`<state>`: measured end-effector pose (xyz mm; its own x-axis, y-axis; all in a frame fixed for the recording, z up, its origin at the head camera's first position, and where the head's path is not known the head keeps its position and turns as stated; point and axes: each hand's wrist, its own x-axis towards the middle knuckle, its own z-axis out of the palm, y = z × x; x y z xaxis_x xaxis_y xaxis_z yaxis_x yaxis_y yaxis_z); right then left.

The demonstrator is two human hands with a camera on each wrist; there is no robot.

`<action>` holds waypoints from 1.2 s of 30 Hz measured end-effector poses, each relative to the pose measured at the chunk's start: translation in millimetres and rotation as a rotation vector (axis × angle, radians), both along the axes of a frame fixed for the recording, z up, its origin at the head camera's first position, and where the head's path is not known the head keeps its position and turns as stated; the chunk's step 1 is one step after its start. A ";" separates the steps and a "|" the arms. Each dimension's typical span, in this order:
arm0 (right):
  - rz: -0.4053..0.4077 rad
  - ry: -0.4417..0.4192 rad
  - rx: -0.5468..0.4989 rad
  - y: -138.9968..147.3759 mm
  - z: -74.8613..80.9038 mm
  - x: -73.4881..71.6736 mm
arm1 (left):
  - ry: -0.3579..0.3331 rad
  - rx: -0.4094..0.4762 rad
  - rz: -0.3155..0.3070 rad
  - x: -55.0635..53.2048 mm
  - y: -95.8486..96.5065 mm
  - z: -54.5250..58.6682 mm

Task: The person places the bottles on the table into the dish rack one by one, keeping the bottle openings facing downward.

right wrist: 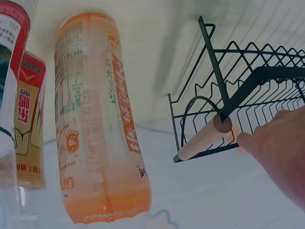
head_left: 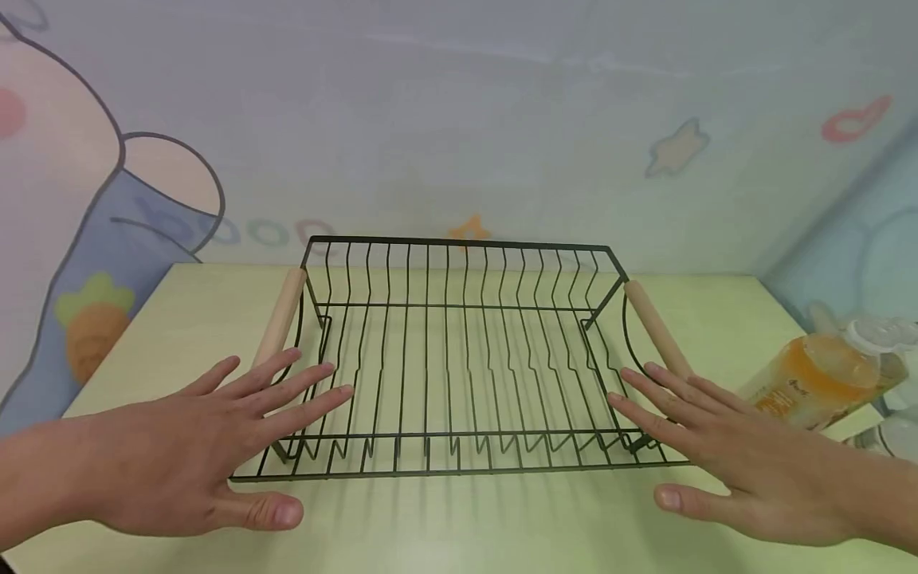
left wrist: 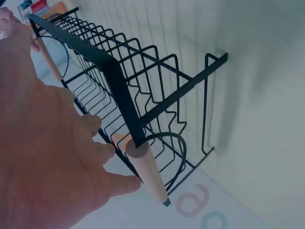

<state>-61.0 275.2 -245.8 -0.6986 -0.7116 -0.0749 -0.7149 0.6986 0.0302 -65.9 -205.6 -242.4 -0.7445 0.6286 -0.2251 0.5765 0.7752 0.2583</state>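
Observation:
A black wire dish rack (head_left: 448, 434) stands on the pale table, with a round wooden handle at each end. Over the rack's left end my left hand (head_left: 190, 450) is spread palm down, its fingertips overlapping the left handle (head_left: 282, 315) and the wires. In the left wrist view that handle (left wrist: 150, 174) lies just beside the fingertips. My right hand (head_left: 767, 462) is likewise spread flat at the right end, its fingers reaching across the lower part of the right handle (head_left: 656, 327). Neither hand grips anything. Inside the rack only bare wires show.
To the right of the rack stands a bottle of orange drink (head_left: 825, 371), seen large in the right wrist view. Beside it there are a gold-and-red package (right wrist: 31, 119) and a bottle with a red-edged label (right wrist: 10, 52). A wall (head_left: 445, 119) with cartoon drawings closes off the back.

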 end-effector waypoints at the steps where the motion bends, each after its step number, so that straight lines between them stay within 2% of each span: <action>1: 0.001 0.001 -0.003 -0.3 1.4 1.3 | 0.004 0.000 -0.002 0.8 0.2 0.8; 8: 0.004 -0.003 -0.014 -1.1 8.1 8.3 | -0.007 0.000 -0.008 2.2 2.6 5.6; 17: -0.028 0.015 -0.022 6.5 14.2 10.3 | 0.027 0.014 -0.016 1.7 0.7 4.7; 20: -0.022 0.028 -0.005 6.4 17.3 8.7 | 0.028 0.012 -0.005 1.9 -4.1 1.7; 23: -0.015 0.046 0.013 5.8 19.4 10.8 | 0.049 0.003 -0.010 -0.8 -10.2 -6.0; 28: -0.031 0.050 0.004 4.8 22.6 15.7 | 0.133 0.017 -0.038 -9.5 -25.0 -31.0; 29: -0.030 0.040 -0.007 3.0 23.1 12.0 | 0.164 0.011 -0.028 -8.1 -30.2 -36.8; 32: -0.020 0.002 -0.028 -4.3 23.7 -1.3 | 0.283 -0.016 0.001 -1.8 -47.3 -52.5; 36: 0.027 -0.010 -0.045 -11.7 21.4 -16.7 | 0.485 -0.086 0.019 7.6 -64.7 -67.4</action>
